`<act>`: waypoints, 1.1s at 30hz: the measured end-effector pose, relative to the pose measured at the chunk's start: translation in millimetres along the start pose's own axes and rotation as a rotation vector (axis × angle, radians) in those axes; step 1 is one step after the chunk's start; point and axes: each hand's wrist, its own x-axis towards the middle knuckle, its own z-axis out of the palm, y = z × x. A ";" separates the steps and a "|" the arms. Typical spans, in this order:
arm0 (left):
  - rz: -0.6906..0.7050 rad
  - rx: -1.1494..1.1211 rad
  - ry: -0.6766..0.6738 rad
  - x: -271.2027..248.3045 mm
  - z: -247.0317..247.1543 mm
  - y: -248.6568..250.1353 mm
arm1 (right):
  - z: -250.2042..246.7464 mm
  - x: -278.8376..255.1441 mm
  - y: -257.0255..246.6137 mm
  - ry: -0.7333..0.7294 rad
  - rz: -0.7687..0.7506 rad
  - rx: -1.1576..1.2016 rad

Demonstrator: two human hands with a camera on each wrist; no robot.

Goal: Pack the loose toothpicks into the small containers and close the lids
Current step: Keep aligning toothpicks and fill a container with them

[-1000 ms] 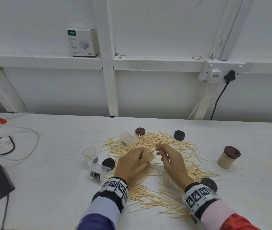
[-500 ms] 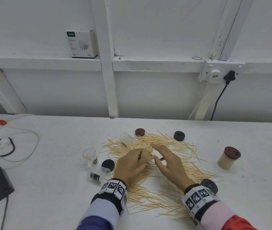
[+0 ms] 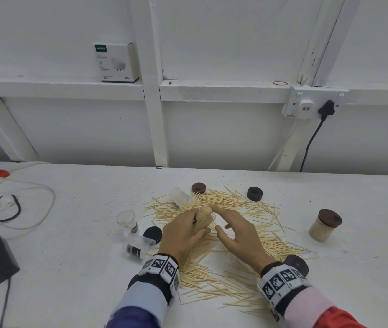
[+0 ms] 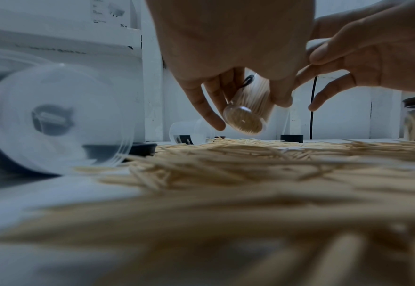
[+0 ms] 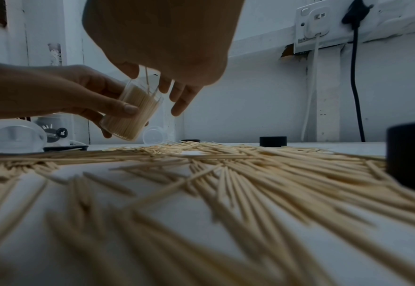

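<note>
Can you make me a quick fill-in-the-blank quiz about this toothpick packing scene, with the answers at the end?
1. The left hand grips a clear container packed with ____.
2. The closed jar at the right wears a ____ lid.
3. The right hand hovers with fingers spread, holding ____.
4. The container lies ____ in the hand, not upright.

Answers: toothpicks; brown; nothing; tilted

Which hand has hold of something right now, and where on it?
The left hand grips a clear container, packed with toothpicks, around its side wall, tilted above the pile. The right hand is open beside its mouth.
</note>
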 end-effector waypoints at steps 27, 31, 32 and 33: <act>-0.022 0.040 0.033 1.2 -2.7 2.5 | 6.7 0.3 11.7 -0.067 0.115 -0.016; -0.044 0.141 0.153 3.5 -3.3 -2.2 | 5.7 0.9 17.6 -0.148 0.182 -0.135; -0.041 0.160 0.168 3.7 -2.3 -3.7 | 6.8 0.5 19.7 -0.251 0.168 -0.158; -0.035 0.173 0.176 3.8 -1.1 -5.1 | 8.8 -0.3 21.1 -0.362 0.137 -0.176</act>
